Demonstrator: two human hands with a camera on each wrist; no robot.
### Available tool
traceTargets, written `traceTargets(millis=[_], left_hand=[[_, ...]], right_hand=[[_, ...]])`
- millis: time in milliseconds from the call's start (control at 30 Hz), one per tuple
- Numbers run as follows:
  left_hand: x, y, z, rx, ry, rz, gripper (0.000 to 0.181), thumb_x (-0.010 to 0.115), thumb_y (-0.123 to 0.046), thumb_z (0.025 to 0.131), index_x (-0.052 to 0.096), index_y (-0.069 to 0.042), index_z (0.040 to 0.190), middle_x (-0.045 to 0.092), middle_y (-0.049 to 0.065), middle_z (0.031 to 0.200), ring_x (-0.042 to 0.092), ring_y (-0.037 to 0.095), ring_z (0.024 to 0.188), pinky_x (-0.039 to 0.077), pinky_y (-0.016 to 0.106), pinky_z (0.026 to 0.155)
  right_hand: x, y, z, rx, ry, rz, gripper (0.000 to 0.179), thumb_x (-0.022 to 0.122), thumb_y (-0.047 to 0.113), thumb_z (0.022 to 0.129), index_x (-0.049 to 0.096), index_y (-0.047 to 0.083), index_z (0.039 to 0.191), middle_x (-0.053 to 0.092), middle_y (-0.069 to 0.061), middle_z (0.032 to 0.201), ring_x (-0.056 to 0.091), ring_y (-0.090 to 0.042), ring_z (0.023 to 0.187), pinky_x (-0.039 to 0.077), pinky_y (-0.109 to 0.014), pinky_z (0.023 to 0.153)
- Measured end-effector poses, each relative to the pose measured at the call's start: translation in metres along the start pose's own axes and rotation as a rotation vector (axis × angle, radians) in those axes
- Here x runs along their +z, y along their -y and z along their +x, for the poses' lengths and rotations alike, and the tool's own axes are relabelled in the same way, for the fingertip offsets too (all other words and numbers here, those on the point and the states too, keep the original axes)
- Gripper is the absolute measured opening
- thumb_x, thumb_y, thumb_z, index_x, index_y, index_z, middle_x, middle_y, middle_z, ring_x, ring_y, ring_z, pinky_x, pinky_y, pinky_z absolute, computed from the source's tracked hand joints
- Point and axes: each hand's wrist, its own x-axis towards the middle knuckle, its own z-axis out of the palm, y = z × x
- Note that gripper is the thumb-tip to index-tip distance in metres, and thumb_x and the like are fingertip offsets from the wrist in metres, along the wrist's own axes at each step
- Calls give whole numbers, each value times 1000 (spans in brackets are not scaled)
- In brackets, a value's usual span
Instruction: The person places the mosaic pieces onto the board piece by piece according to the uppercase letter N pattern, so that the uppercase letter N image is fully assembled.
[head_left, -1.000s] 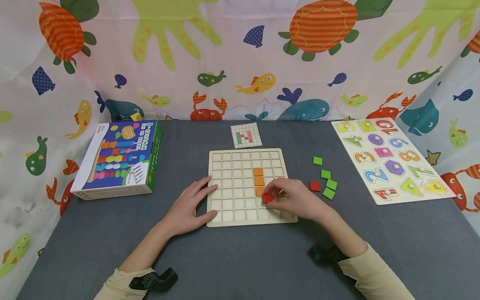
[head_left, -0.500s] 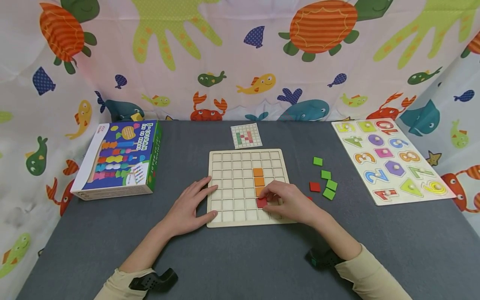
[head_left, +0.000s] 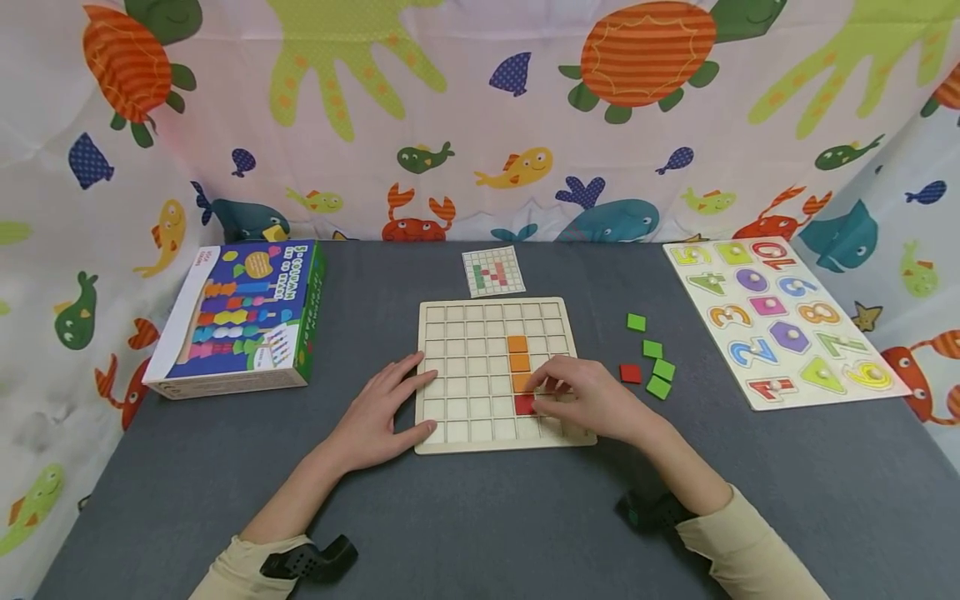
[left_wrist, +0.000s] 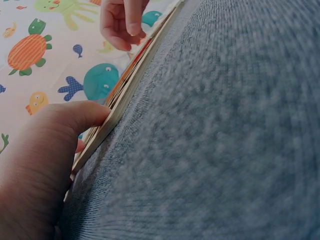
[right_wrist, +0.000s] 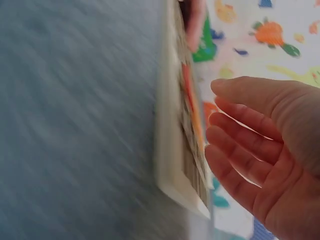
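A wooden grid board (head_left: 465, 446) lies on the table in front of me. In one of its columns sit three orange tiles (head_left: 519, 362), with a red tile (head_left: 524, 405) just below them. My right hand (head_left: 581, 396) hovers over the board's right side, fingertips right beside the red tile. In the right wrist view its fingers (right_wrist: 240, 135) are loosely extended with nothing between them. My left hand (head_left: 378, 417) rests at the board's left edge, fingers spread; the left wrist view shows its thumb (left_wrist: 87, 114) pressing the rim.
Right of the board lie several green tiles (head_left: 652, 349) and a red tile (head_left: 630, 373). A printed pattern card (head_left: 493, 272) lies behind the board. At the left stands a colourful box (head_left: 240, 317); at the right lies a number puzzle board (head_left: 787, 325).
My right hand brought the red tile left and down into the cell under the orange tiles, let it go, then drew back slightly to the right. The left hand stayed still.
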Motion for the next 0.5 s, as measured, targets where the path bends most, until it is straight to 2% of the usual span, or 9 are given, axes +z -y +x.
traceTargets(millis=[167,333,500], left_hand=[[0,0,1,17,-13,4,63,69,-36,89,49,-14,144,32,11,156,26,28,144,18,51,116],[1,0,2,34,-21,4,61,69,-35,90,51,-13,143,35,11,154,28,28,143,17,50,116],[1,-1,2,36,-29,-10,59,69,-34,90,53,-12,142,36,11,153,29,29,142,17,51,116]], right_hand=[[-22,-10,-12,46,-50,-9,20,75,14,87,70,9,106,68,0,98,61,-11,84,56,-36,74],[-39,-25,-37,166,-35,-41,21,76,13,86,70,12,105,68,3,98,60,-7,84,55,-36,76],[-47,-34,-61,209,-15,-106,21,78,13,83,70,15,102,67,7,95,62,-9,85,54,-33,76]])
